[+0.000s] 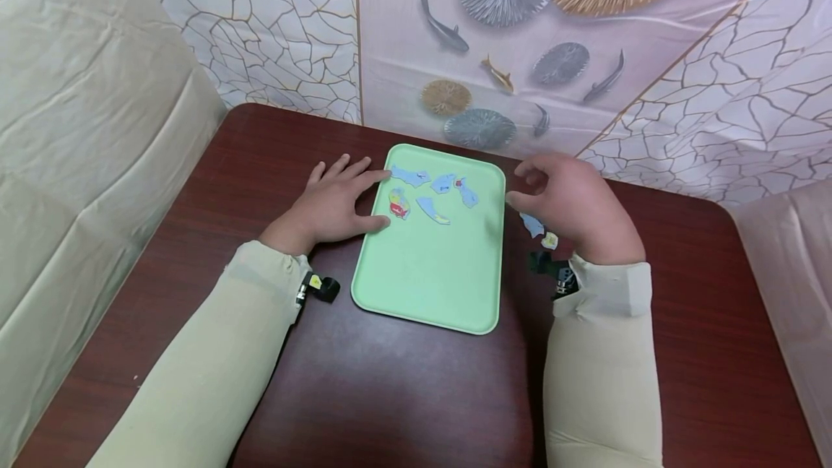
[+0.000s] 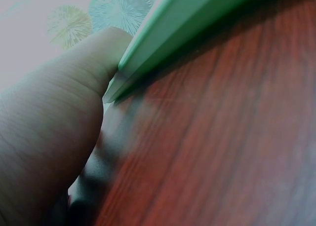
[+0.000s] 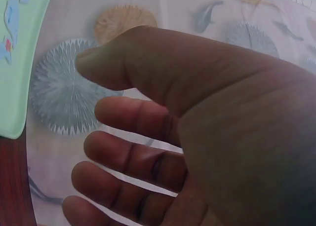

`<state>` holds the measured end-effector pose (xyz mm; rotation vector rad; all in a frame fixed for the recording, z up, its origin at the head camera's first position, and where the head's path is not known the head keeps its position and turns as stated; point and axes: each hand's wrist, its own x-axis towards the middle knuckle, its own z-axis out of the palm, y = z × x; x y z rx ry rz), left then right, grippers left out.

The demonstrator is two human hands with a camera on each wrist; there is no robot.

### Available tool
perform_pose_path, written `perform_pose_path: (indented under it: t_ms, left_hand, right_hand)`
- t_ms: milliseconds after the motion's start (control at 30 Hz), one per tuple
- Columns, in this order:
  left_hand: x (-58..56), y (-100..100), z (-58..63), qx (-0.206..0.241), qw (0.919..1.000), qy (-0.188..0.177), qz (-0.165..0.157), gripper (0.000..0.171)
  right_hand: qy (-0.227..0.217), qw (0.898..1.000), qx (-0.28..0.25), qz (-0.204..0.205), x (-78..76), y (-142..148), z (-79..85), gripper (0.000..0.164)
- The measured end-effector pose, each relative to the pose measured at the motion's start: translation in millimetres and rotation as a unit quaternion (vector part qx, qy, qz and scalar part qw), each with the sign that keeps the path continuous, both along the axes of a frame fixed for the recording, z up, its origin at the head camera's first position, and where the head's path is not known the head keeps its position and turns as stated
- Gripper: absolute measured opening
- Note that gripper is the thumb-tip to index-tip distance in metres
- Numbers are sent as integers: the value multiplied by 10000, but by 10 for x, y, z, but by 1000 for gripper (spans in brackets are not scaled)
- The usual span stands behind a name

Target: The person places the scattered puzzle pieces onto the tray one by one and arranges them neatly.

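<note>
A light-green tray point(image 1: 429, 273) lies on the table, with several flat, irregular puzzle pieces in its far half. Most are light blue, among them a long piece point(image 1: 411, 176) near the far left corner; a yellow-and-red piece point(image 1: 399, 205) sits by the left rim. My left hand point(image 1: 328, 204) has its fingers spread, thumb and index finger touching the tray's left rim. Just off the right rim is my right hand point(image 1: 575, 204), fingers loosely bent, thumb apart, holding nothing. Partly hidden under it are a blue piece point(image 1: 532, 224) and a small yellowish piece point(image 1: 549, 240) on the table.
The dark reddish-brown table point(image 1: 390, 396) reaches to a patterned cloth wall point(image 1: 286, 27) at the back. Pale cloth point(image 1: 84, 128) hangs along the left side, and more cloth point(image 1: 793, 258) on the right. Each wrist carries a small black camera.
</note>
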<state>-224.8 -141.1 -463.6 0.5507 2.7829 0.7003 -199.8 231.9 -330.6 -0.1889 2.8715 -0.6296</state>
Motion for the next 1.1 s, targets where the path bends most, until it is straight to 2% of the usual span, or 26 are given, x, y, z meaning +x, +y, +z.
perform_pose_path:
  t_ms: [267, 700, 1100]
  left_hand:
    - [7, -10, 3, -9, 10000, 18, -9, 89]
    - [10, -4, 3, 18, 10000, 26, -7, 89]
    - [1, -6, -10, 18, 10000, 32, -12, 88]
  right_hand:
    - [55, 9992, 370, 106, -68, 163, -51, 48]
    - [-608, 9961, 622, -155, -172, 469, -215, 52]
    - [-955, 9917, 804, -294, -290, 648, -441, 48]
